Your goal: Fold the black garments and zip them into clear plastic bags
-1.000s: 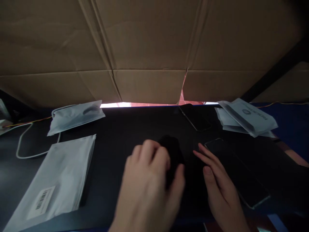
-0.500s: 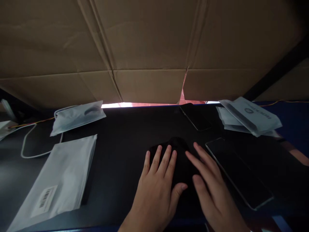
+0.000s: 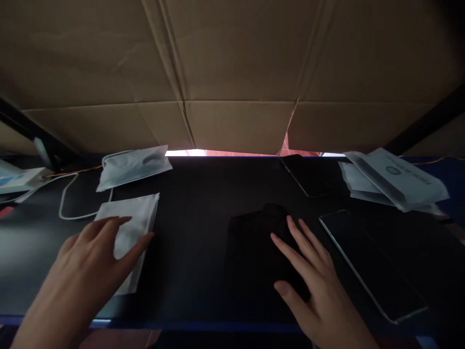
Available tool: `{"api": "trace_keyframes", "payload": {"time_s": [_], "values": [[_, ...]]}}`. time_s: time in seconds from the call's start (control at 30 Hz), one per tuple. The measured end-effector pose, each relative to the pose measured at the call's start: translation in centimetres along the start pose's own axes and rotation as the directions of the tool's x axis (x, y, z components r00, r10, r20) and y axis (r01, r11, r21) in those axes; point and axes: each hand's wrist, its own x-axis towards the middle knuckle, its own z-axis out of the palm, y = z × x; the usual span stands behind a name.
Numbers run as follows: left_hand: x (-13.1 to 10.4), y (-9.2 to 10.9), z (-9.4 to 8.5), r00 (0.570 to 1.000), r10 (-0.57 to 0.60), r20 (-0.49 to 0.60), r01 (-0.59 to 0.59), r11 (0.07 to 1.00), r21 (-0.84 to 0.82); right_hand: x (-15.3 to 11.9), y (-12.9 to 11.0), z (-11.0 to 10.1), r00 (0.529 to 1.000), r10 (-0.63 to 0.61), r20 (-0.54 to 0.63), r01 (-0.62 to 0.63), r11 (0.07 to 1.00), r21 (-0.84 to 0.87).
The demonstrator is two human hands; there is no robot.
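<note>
My left hand (image 3: 92,259) is over the larger frosted pouch (image 3: 136,225) on the left of the black table, fingers apart; whether it touches the pouch I cannot tell. My right hand (image 3: 312,271) rests with spread fingers on the right part of a black cloth-like item (image 3: 254,242), which lies flat and is hard to tell from the dark tabletop. Just right of that hand lies a large dark phone-like slab (image 3: 370,264) with a pale edge.
A smaller phone-like slab (image 3: 305,177) lies at the back. Frosted pouches (image 3: 403,177) overlap at the back right. Another pouch (image 3: 134,167) and a white cable (image 3: 62,198) are at the back left. Cardboard (image 3: 232,58) stands behind the table (image 3: 192,261).
My left hand has left the black item and moved left to the larger pouch. My right hand stays by the black item, its fingers now on it. The view has shifted slightly left.
</note>
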Motion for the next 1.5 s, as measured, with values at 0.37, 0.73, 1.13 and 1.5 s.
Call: {"api": "trace_keyframes", "payload": {"time_s": [0.37,0.73,1.13,1.5], "values": [[-2.5,6.5,-0.3,0.964,0.261,0.053,-0.235,0.928,-0.29,1.1,-3.6,-0.5,0.961,-0.207,-0.185,0.22,0.974,0.051],[-4.0,11.3,-3.3,0.922,0.32,-0.218,-0.378,0.866,-0.328,3.5,-9.5,2.1,0.973,-0.167,-0.159,0.189,0.973,0.135],[-2.2,11.7,-4.2,0.962,0.125,-0.241,-0.206,0.914,-0.349,3.0,-9.3,2.4,0.911,-0.256,-0.323,0.314,0.939,0.14],[-2.6,11.7,-3.6,0.958,0.171,-0.231,-0.243,0.91,-0.335,3.2,-9.7,1.9,0.899,-0.176,-0.402,0.246,0.961,0.13]]}}
